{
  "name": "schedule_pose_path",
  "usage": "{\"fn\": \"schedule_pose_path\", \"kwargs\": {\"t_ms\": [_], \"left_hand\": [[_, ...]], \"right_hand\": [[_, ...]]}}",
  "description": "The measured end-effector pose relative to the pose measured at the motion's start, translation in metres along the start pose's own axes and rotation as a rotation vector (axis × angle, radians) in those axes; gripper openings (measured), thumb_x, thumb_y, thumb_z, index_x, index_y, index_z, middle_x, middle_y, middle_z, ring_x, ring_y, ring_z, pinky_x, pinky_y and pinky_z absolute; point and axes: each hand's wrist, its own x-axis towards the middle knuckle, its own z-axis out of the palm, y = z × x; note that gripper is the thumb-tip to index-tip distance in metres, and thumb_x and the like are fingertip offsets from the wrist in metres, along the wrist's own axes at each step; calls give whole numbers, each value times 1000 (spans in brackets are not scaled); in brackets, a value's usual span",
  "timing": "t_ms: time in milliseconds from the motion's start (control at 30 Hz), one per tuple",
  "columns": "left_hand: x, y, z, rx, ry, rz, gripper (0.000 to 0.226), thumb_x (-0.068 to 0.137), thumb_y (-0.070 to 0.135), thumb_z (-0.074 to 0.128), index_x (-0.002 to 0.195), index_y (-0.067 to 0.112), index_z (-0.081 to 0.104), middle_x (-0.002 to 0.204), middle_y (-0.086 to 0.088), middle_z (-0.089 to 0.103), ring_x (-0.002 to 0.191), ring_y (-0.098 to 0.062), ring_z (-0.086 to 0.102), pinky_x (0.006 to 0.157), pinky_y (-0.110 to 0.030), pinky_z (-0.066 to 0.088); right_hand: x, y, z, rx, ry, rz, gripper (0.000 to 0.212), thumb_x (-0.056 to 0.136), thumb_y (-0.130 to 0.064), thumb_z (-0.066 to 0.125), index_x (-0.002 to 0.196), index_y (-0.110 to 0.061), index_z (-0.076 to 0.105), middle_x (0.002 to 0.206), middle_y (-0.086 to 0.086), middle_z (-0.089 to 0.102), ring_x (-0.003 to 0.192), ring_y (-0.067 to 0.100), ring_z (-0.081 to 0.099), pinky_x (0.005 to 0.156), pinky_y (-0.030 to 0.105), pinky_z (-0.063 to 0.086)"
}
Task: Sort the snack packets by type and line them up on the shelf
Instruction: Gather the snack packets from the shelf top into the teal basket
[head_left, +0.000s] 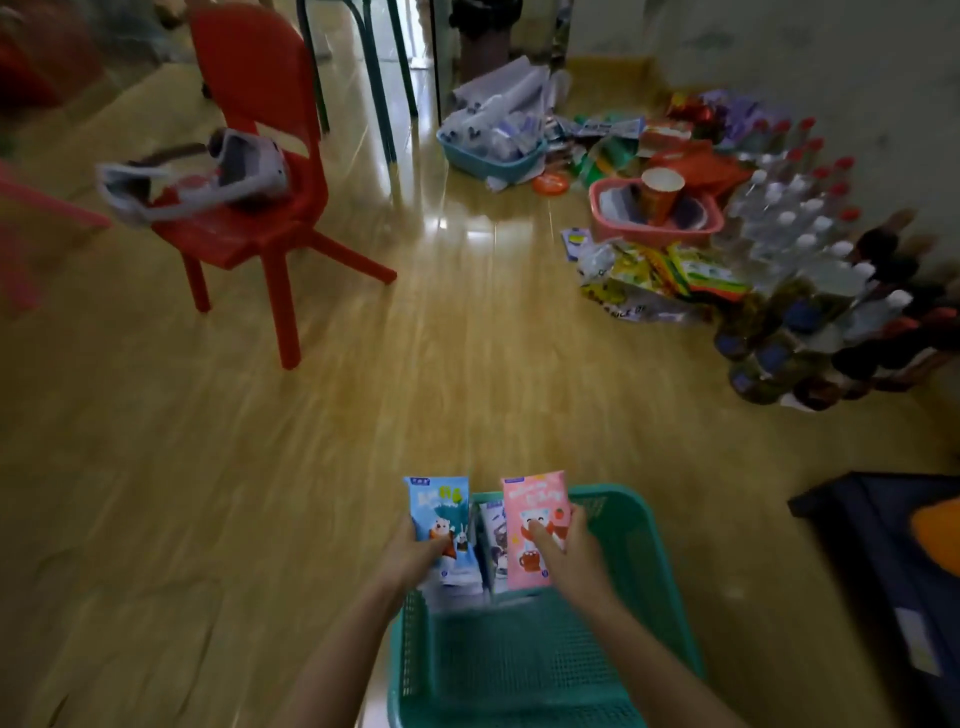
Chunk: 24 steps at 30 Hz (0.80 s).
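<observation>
Here, the left hand (415, 552) grips a blue packet (440, 512) with the thumb curled across its face, and the right hand (574, 553) pinches a pink packet (535, 519), thumb in front and fingers behind; holding one kind per hand probably serves to separate the types. Each packet stands upright, projecting beyond its grip, over the far end of the green basket (519, 670). Further packets (493, 538) stand in the basket between the two, and no shelf is in view.

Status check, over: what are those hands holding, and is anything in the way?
Left hand grips blue packet; right hand grips pink packet. Both at far end of green basket, grey packet between them. Shelf not in view; nothing blocking.
</observation>
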Motion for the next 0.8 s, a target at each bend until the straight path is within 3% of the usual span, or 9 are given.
{"fn": "schedule_pose_path", "kwargs": {"t_ms": [67, 133, 300, 367, 500, 567, 633, 800], "left_hand": [[28, -24, 11, 43, 26, 41, 14, 88, 2, 55, 81, 14, 53, 78, -6, 61, 72, -20, 56, 70, -32, 45], [48, -44, 21, 76, 72, 55, 17, 88, 6, 57, 77, 17, 51, 75, -2, 60, 72, -17, 56, 67, -30, 45], [75, -72, 37, 195, 265, 142, 22, 82, 20, 68, 80, 17, 46, 73, 9, 54, 76, -15, 53, 53, -18, 32], [74, -73, 41, 307, 351, 172, 23, 82, 28, 68, 84, 16, 48, 80, 6, 57, 79, -16, 55, 57, -24, 31], [67, -72, 37, 588, 441, 192, 41, 82, 41, 63, 102, 8, 51, 107, -7, 53, 104, -24, 52, 73, -30, 37], [53, -60, 29, 676, 438, 214, 43, 84, 42, 62, 104, 6, 51, 106, -9, 53, 103, -26, 52, 78, -32, 40], [27, -35, 18, 621, 426, 250, 35, 86, 35, 62, 105, 7, 54, 101, -10, 60, 97, -29, 57, 76, -37, 45], [-79, 92, -5, 580, 341, 406, 14, 90, 18, 57, 98, 7, 63, 94, -8, 67, 78, -21, 57, 63, -29, 35]], "right_hand": [[27, 34, 22, -95, 36, 3, 32, 92, -30, 55, 112, -9, 44, 112, 14, 62, 94, 26, 62, 83, 42, 52], [48, 57, 39, -261, 93, 0, 44, 92, -37, 53, 122, -6, 43, 118, 17, 58, 103, 31, 57, 87, 38, 46], [70, 79, 60, -520, 177, -66, 51, 93, -44, 44, 128, -8, 40, 126, 12, 52, 117, 29, 47, 96, 35, 34], [71, 81, 63, -610, 219, -84, 52, 94, -47, 41, 129, -9, 40, 130, 8, 50, 121, 26, 45, 98, 35, 33], [62, 72, 57, -715, 212, -39, 60, 92, -55, 37, 134, -12, 36, 137, 6, 41, 126, 23, 39, 102, 36, 31], [49, 55, 39, -749, 155, -31, 64, 94, -53, 34, 141, -10, 27, 147, 6, 30, 132, 23, 33, 107, 36, 28], [27, 27, 8, -739, 102, -60, 58, 97, -44, 34, 143, -10, 25, 151, 5, 26, 135, 23, 30, 109, 36, 27], [-58, -79, -105, -652, 201, -177, 33, 97, -24, 40, 127, -12, 47, 131, 4, 49, 120, 22, 43, 99, 34, 37]]}}
